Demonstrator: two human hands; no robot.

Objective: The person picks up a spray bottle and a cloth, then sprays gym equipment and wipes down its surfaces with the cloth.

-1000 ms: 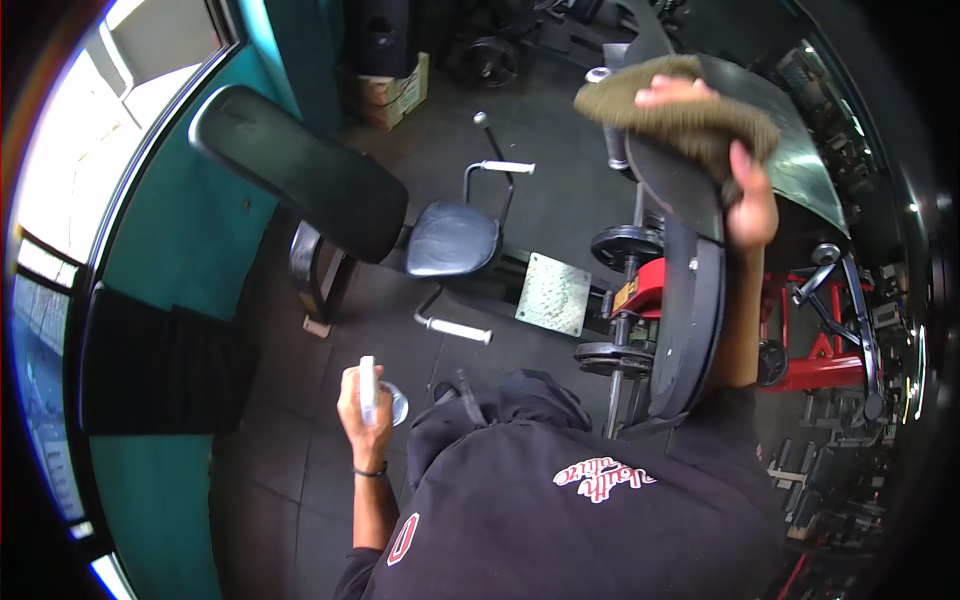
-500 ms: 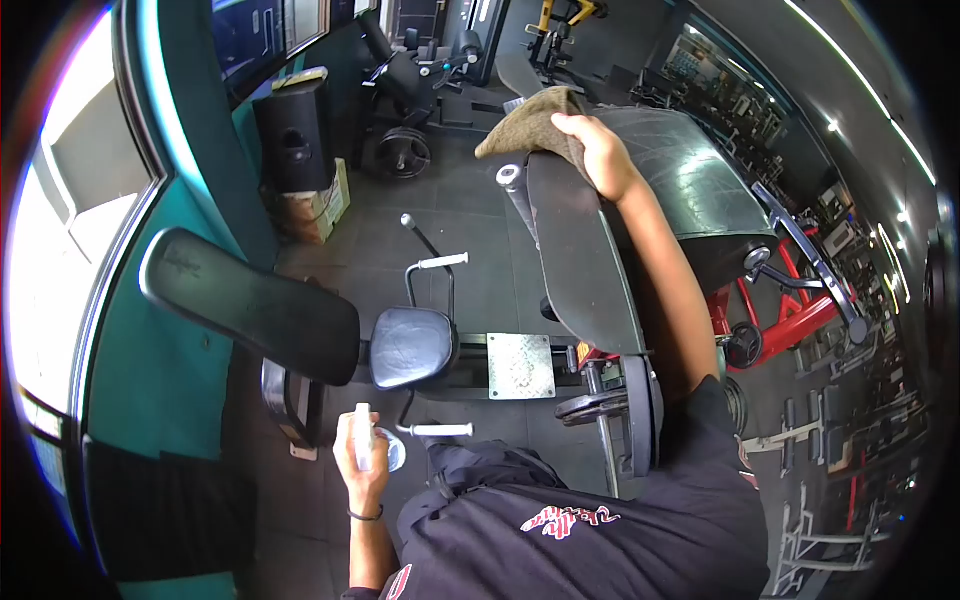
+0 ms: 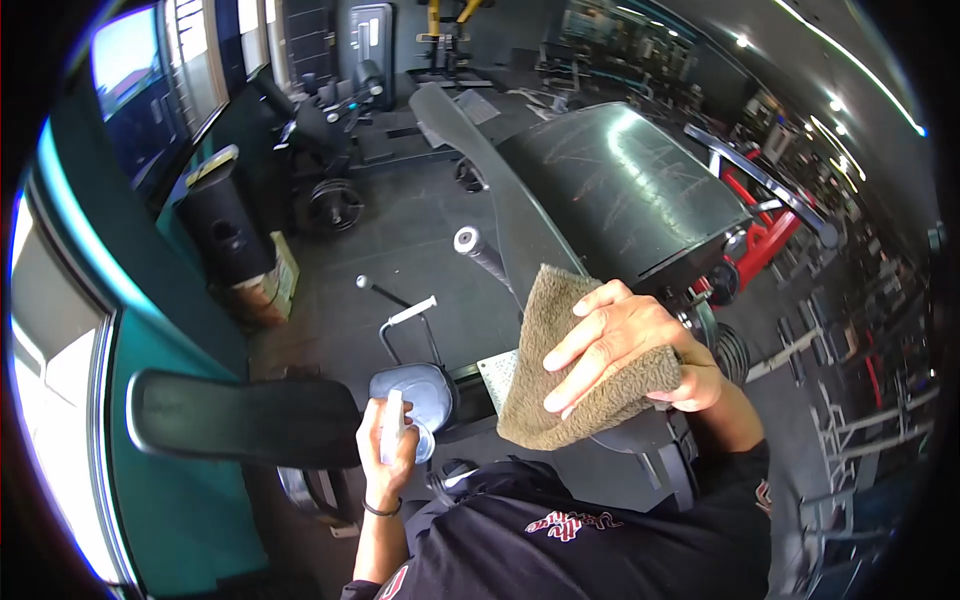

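My right hand (image 3: 632, 345) is on a folded olive-brown towel (image 3: 540, 365), its fingers spread over the top and the cloth's lower fold under the palm. The towel lies over the near end of a gym machine's long black panel (image 3: 510, 205) and hides that part; I cannot tell how firmly they touch. Low in the middle, my left hand (image 3: 378, 458) is wrapped around a spray bottle (image 3: 393, 420) with a white trigger head and a clear body. That bottle is held upright in front of a small padded black seat (image 3: 425, 392).
A black backrest pad (image 3: 240, 418) juts out at left. White-gripped handles (image 3: 412, 311) rise beyond the seat, and a dark-gripped lever (image 3: 480, 252) stands beside the panel. A scuffed curved cover (image 3: 600, 190) adjoins it. A speaker (image 3: 225, 220) stands by the teal wall.
My right hand has brought the towel from the panel's far end back to its near end, close to my body. My left hand still holds the spray bottle. The camera view has shifted.
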